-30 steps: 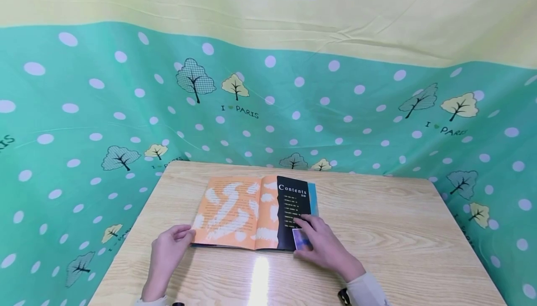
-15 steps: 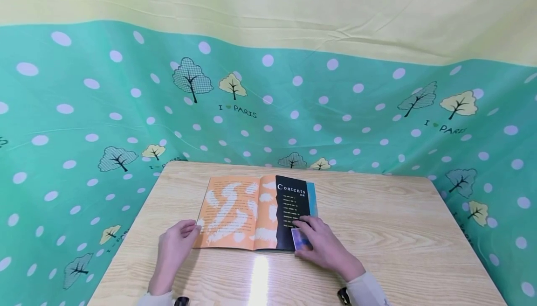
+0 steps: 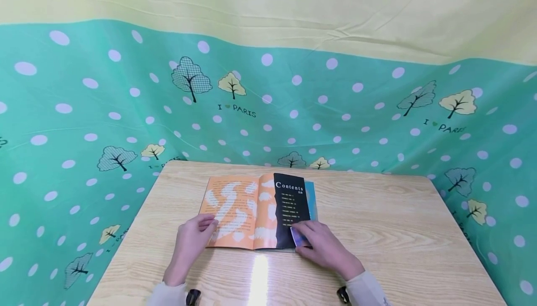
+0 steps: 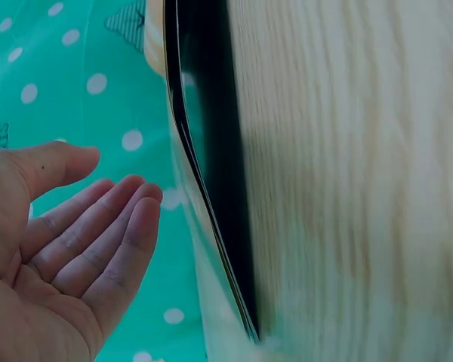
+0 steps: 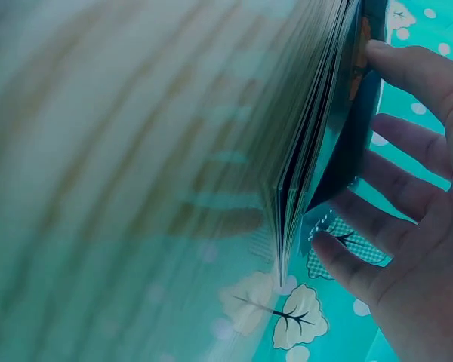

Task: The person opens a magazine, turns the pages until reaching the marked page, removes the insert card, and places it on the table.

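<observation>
An open book lies on the wooden table, its orange left page beside a black "Contents" page. My right hand is at the lower right corner of that page, over a small purple-blue picture. In the right wrist view, its thumb touches the raised page and the other fingers are spread, fairly straight. A blue page shows beneath the Contents page's right edge. My left hand is over the lower left of the orange page; the left wrist view shows its palm with relaxed fingers, holding nothing.
The wooden table carries the book near its middle, with a bright light reflection in front. A green dotted cloth with printed trees hangs behind and at both sides. Dark bands sit at both sleeves.
My left hand has moved right, from the book's left edge to over the orange page. The Contents page's right edge has shifted left, baring more blue. My right hand has barely moved.
</observation>
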`<move>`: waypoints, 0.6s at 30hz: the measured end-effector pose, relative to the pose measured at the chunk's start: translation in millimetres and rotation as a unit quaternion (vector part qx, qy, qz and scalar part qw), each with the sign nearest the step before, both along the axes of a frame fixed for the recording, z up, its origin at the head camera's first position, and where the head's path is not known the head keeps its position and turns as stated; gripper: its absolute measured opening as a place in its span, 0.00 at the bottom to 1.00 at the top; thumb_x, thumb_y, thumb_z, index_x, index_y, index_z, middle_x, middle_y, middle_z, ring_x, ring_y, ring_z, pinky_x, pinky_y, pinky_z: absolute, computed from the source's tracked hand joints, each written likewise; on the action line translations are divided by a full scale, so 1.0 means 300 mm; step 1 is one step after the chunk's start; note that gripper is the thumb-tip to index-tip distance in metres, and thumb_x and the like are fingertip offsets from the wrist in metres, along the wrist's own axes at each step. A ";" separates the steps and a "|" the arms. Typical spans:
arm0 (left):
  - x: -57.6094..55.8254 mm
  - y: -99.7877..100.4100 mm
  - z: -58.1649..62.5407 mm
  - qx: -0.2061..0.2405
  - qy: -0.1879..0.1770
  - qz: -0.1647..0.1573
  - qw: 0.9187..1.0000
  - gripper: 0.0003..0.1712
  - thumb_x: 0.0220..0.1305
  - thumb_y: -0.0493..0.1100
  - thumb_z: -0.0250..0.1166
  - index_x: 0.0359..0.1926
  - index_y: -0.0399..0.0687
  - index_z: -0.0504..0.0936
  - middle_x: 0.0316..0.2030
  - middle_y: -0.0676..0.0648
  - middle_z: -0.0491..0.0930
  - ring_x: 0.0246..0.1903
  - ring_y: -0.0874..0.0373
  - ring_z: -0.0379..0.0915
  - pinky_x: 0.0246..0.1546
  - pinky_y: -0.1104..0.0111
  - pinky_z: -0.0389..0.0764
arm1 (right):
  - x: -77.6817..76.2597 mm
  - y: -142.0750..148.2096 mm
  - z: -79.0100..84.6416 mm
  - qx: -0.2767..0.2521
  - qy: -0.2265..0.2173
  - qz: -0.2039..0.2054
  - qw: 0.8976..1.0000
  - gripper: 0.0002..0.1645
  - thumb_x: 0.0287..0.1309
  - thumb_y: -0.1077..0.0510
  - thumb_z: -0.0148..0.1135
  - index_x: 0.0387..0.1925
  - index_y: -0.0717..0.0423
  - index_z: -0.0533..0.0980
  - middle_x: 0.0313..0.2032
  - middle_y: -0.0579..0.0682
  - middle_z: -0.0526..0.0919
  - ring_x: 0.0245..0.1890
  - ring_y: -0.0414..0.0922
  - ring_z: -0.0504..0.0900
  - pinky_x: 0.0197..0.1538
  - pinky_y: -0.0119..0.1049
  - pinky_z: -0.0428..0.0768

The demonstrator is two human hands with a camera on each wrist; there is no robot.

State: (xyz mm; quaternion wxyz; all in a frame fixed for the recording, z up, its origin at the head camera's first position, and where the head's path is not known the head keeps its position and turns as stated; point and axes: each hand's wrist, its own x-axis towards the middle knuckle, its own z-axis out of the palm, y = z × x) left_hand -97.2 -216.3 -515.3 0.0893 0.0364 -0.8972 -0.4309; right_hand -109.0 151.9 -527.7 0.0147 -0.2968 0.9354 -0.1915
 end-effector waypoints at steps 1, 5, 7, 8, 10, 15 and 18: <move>-0.004 0.010 0.001 0.004 -0.003 -0.002 1.000 0.14 0.66 0.41 0.68 0.47 0.35 0.85 0.38 0.42 0.87 0.40 0.48 0.85 0.41 0.60 0.87 | -0.001 0.000 -0.001 0.002 -0.004 -0.002 1.000 0.33 0.60 0.44 0.70 0.64 0.49 0.74 0.58 0.46 0.78 0.60 0.48 0.74 0.66 0.52 0.71; -0.020 0.049 0.008 0.008 0.002 -0.018 1.000 0.12 0.66 0.41 0.69 0.46 0.37 0.86 0.38 0.45 0.87 0.39 0.50 0.85 0.40 0.61 0.87 | -0.006 0.005 0.002 0.002 -0.010 -0.015 1.000 0.30 0.64 0.43 0.66 0.63 0.50 0.75 0.56 0.46 0.81 0.57 0.47 0.77 0.66 0.53 0.70; -0.027 0.065 0.011 0.007 0.011 -0.028 1.000 0.11 0.65 0.40 0.69 0.45 0.37 0.86 0.37 0.45 0.87 0.39 0.51 0.85 0.40 0.62 0.87 | -0.009 0.013 0.007 -0.006 -0.007 -0.024 1.000 0.29 0.64 0.43 0.66 0.62 0.49 0.76 0.55 0.47 0.82 0.56 0.46 0.78 0.66 0.52 0.69; -0.030 0.071 0.012 0.005 0.017 -0.034 0.999 0.11 0.65 0.40 0.69 0.45 0.37 0.86 0.37 0.45 0.87 0.38 0.51 0.85 0.40 0.63 0.87 | -0.011 0.018 0.009 -0.010 -0.004 -0.028 1.000 0.29 0.64 0.42 0.66 0.62 0.49 0.76 0.55 0.46 0.82 0.56 0.46 0.78 0.66 0.52 0.70; -0.034 0.082 0.014 0.004 0.028 -0.043 0.999 0.11 0.65 0.38 0.70 0.45 0.36 0.86 0.37 0.45 0.87 0.38 0.52 0.85 0.39 0.64 0.87 | -0.014 0.030 0.016 -0.027 -0.001 -0.038 0.999 0.28 0.64 0.42 0.66 0.62 0.48 0.76 0.55 0.46 0.82 0.56 0.45 0.78 0.66 0.51 0.70; -0.042 0.104 0.019 0.009 0.049 -0.064 0.997 0.10 0.64 0.37 0.70 0.44 0.36 0.86 0.36 0.46 0.87 0.37 0.54 0.85 0.38 0.67 0.87 | -0.028 0.058 0.031 -0.092 -0.002 -0.063 0.994 0.31 0.62 0.46 0.69 0.64 0.48 0.75 0.54 0.44 0.82 0.56 0.45 0.77 0.62 0.49 0.76; -0.047 0.122 0.023 0.020 0.055 -0.075 0.995 0.09 0.64 0.37 0.70 0.44 0.37 0.87 0.36 0.47 0.87 0.36 0.56 0.85 0.38 0.70 0.86 | -0.040 0.066 0.031 -0.126 -0.005 -0.077 0.989 0.33 0.63 0.46 0.68 0.66 0.50 0.72 0.55 0.45 0.81 0.59 0.46 0.75 0.62 0.49 0.76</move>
